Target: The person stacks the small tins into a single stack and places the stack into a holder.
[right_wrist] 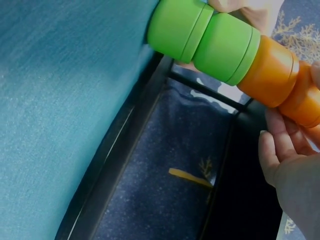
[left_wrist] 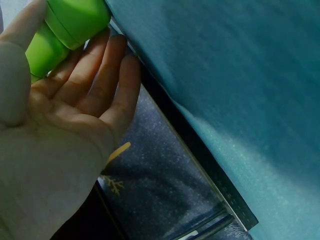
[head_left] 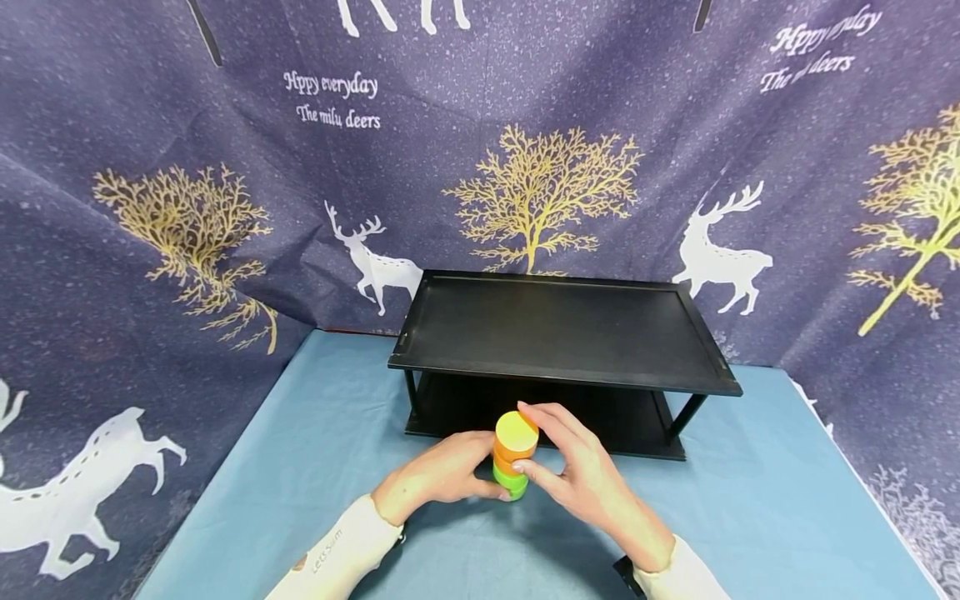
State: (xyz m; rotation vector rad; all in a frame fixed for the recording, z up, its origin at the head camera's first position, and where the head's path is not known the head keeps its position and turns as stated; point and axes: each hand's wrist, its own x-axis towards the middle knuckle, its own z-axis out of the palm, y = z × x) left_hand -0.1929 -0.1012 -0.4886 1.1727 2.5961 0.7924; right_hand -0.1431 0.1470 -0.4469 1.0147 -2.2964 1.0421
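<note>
A stack of small round containers stands upright on the blue cloth, in front of the black shelf. At its bottom are two green containers [right_wrist: 177, 30], with two orange containers [right_wrist: 272, 70] above them; the topmost has a flat, bright top. My left hand [head_left: 444, 468] grips the green lower part between thumb and fingers, the green surface [left_wrist: 77, 22] showing in the left wrist view. Around the upper orange container [head_left: 517, 437] curl the thumb and fingers of my right hand [head_left: 576, 471], pinching it from the right side.
Just behind the hands stands a low two-tier black shelf [head_left: 555, 329], its lower board [head_left: 465, 404] near the stack. Blue cloth [head_left: 277, 450] covers the table. A dark blue curtain [head_left: 420, 150] with deer and trees hangs behind and at the sides.
</note>
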